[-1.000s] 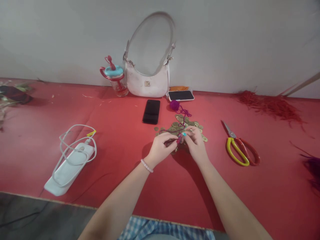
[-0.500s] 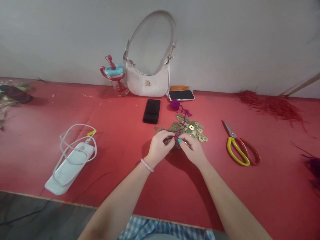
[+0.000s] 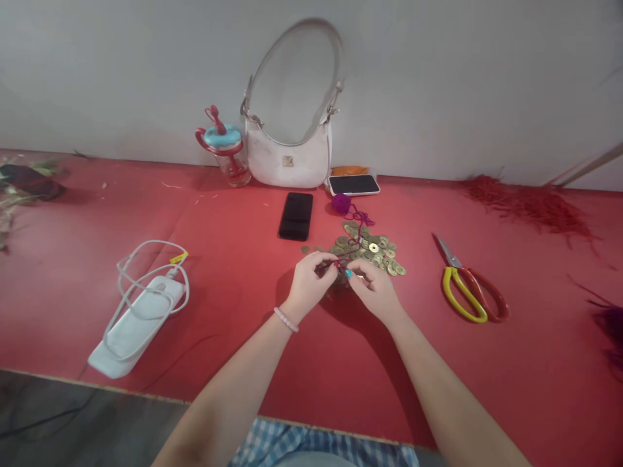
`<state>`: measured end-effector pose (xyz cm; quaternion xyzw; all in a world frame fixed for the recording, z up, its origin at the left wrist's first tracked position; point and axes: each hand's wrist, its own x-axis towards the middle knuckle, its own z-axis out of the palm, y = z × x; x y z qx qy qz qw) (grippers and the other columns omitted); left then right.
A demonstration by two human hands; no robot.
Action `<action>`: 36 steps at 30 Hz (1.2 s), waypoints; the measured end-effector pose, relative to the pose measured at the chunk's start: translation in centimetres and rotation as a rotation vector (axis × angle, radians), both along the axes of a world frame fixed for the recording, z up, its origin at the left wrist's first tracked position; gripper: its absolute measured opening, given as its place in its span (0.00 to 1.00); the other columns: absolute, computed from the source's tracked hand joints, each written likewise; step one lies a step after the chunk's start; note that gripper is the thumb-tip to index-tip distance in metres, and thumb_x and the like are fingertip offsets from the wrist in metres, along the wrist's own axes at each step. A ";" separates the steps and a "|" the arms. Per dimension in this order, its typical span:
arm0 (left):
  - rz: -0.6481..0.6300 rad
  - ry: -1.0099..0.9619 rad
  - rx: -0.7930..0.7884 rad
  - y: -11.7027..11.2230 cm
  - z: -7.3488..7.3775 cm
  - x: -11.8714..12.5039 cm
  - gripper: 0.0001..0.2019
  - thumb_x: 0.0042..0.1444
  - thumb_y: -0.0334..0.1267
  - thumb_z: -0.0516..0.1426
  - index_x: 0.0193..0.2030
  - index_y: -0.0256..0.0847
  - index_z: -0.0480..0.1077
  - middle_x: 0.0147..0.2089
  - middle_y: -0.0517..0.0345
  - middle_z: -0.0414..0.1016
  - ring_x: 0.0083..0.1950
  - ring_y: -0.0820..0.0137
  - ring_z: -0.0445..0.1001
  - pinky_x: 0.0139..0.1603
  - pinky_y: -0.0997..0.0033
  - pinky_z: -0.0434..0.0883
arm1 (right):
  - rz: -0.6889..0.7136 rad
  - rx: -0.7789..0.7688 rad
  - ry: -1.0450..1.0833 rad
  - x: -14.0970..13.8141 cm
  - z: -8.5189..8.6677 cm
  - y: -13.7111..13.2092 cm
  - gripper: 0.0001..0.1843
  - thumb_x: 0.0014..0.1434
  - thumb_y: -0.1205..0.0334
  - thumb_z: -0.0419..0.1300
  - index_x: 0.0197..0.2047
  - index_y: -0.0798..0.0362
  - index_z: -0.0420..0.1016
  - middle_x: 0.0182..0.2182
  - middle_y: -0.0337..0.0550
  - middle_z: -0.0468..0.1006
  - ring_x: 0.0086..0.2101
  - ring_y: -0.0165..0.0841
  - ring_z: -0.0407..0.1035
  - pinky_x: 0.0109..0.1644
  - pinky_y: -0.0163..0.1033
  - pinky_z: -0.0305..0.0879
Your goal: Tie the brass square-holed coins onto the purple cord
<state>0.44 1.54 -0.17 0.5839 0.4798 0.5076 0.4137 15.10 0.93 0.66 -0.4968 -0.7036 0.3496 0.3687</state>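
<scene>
My left hand point(image 3: 312, 279) and my right hand point(image 3: 370, 287) meet at the near edge of a pile of brass-coloured coins point(image 3: 373, 248), some with a hole in the middle. Both hands pinch a thin purple yarn point(image 3: 359, 235), thumbs against fingers. From there the yarn runs over the coins to a small purple yarn ball point(image 3: 341, 204) behind the pile. What else lies between the fingertips is too small to make out.
Scissors point(image 3: 460, 279) with yellow and red handles lie right of the coins. A black phone point(image 3: 296, 216), a white-edged phone point(image 3: 354, 185), a pale handbag point(image 3: 289, 159) and a lidded cup point(image 3: 228, 155) stand or lie behind. A power bank point(image 3: 139, 326) with its cable is at left.
My left fingertips have drawn slightly left, opening a small gap from the right ones. My right hand stays nearly in place, and the objects on the table have not moved.
</scene>
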 end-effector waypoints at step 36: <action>-0.153 0.216 0.127 0.4 -0.4 -0.2 0.08 0.51 0.27 0.53 0.35 0.39 0.72 0.35 0.56 0.70 0.34 0.74 0.67 0.34 0.76 0.67 | -0.093 0.119 -0.021 0.7 -1.8 1.3 0.07 0.55 0.65 0.52 0.37 0.51 0.69 0.33 0.43 0.75 0.34 0.33 0.70 0.39 0.38 0.66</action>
